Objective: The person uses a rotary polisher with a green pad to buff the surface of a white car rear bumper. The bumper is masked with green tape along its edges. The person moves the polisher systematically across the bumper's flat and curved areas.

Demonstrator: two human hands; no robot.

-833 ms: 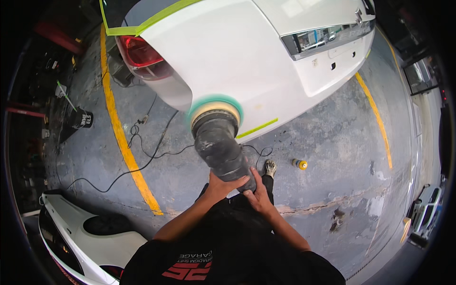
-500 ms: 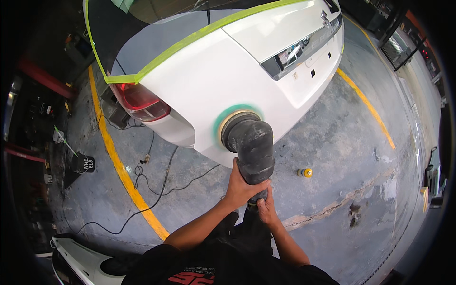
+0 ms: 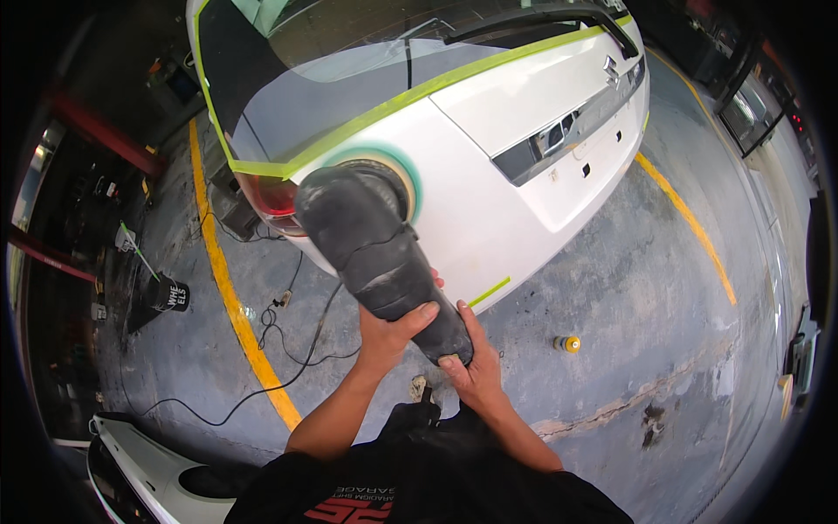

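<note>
My left hand (image 3: 393,336) wraps the middle of a black power polisher (image 3: 375,249), thumb lying over its top. Behind it, my right hand (image 3: 476,367) grips the rear end of the same tool. The polisher slants up to the left, its round pad (image 3: 407,179) with a cream layer and blurred green rim against the white car's (image 3: 476,231) rear corner. Its head partly hides the red tail light (image 3: 266,196). Yellow-green masking tape (image 3: 349,131) borders the rear window just above the pad. Contact across the whole pad face is hidden.
A black cable (image 3: 305,354) loops over the grey floor at left, crossing a yellow line (image 3: 231,301). A small yellow-capped bottle (image 3: 567,344) stands on the floor at right. At far left is a black bucket (image 3: 170,294); a white car part (image 3: 144,463) lies lower left.
Both hands have carried the polisher up and left, from the lower panel to beside the window tape and tail light. The view has shifted, bringing in the rear wiper and a lower tape strip.
</note>
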